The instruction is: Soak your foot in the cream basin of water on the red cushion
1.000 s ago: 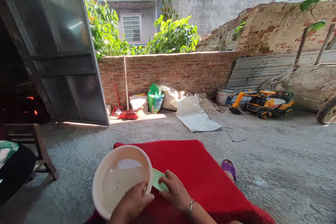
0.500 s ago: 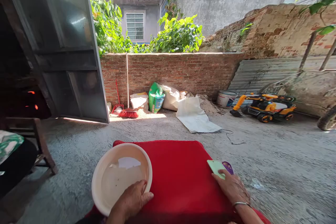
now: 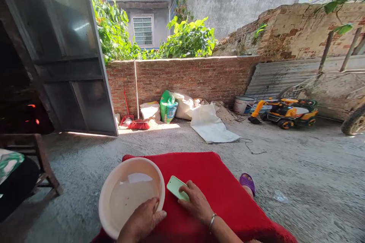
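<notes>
My left hand (image 3: 144, 217) is closed on the near right rim of a cream plastic basin (image 3: 104, 201), fingers inside and thumb outside. Water fills part of the basin, with small dark specks in it. Just right of the rim, my right hand (image 3: 196, 202) grips a pale green phone (image 3: 175, 185) by its lower right part, tilted above the red cloth (image 3: 196, 163). A metal bangle circles the right wrist. Basin and phone are apart, and the cloth covers the surface before me.
A foot in a purple slipper (image 3: 247, 183) shows right of the cloth. At left are a wooden chair (image 3: 45, 163), a seated person's leg (image 3: 19, 182) and a metal door (image 3: 76, 95). Sacks (image 3: 184, 104), a red broom (image 3: 138, 124) and a toy excavator (image 3: 291, 114) stand farther off.
My right hand has carried the phone left, from the cloth's right edge to beside the basin, uncovering more of the purple slipper. The left hand stays on the rim. The view has shifted slightly.
</notes>
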`<state>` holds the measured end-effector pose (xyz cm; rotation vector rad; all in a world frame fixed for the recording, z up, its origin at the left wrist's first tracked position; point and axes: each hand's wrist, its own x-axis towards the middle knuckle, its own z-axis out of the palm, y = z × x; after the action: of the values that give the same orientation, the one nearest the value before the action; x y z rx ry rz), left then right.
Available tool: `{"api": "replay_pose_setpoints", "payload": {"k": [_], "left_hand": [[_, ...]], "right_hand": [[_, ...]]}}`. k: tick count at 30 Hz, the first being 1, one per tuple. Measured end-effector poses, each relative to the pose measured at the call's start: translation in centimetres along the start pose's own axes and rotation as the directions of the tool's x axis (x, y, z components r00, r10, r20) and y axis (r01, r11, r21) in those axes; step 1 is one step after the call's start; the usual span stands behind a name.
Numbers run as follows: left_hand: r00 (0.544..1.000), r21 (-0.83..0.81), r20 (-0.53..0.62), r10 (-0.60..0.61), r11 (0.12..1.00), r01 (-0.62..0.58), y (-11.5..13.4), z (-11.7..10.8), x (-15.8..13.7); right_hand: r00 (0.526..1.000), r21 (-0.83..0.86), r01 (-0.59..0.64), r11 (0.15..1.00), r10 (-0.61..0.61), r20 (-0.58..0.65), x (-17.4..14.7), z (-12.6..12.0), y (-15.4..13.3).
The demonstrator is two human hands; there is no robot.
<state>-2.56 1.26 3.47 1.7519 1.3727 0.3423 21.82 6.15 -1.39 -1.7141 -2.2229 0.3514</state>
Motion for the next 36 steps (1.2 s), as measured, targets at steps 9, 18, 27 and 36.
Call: {"api": "replay_pose_setpoints", "payload": {"k": [9, 18, 27, 36], "left_hand": [[0.998, 0.047, 0.003, -0.056, 0.997, 0.056, 1.2, -0.1, -0.8], [1.000, 0.027, -0.016, -0.024, 0.999, 0.025, 0.7, 0.2, -0.3], [0.999, -0.017, -0.033, -0.014, 1.000, 0.014, 0.2, 0.1, 0.0], [1.000, 0.002, -0.025, -0.014, 1.000, 0.014, 0.2, 0.1, 0.1]], "right_hand": [[0.985, -0.140, -0.166, 0.976, 0.171, 0.031, 3.4, -1.1, 1.6], [0.768, -0.170, -0.640, 0.749, 0.619, -0.162, -0.1, -8.1, 12.8], [0.737, -0.063, -0.656, 0.752, 0.621, -0.267, -2.5, -6.6, 14.5], [0.811, -0.052, -0.515, 0.856, 0.467, -0.352, -2.2, -2.3, 12.5]]}}
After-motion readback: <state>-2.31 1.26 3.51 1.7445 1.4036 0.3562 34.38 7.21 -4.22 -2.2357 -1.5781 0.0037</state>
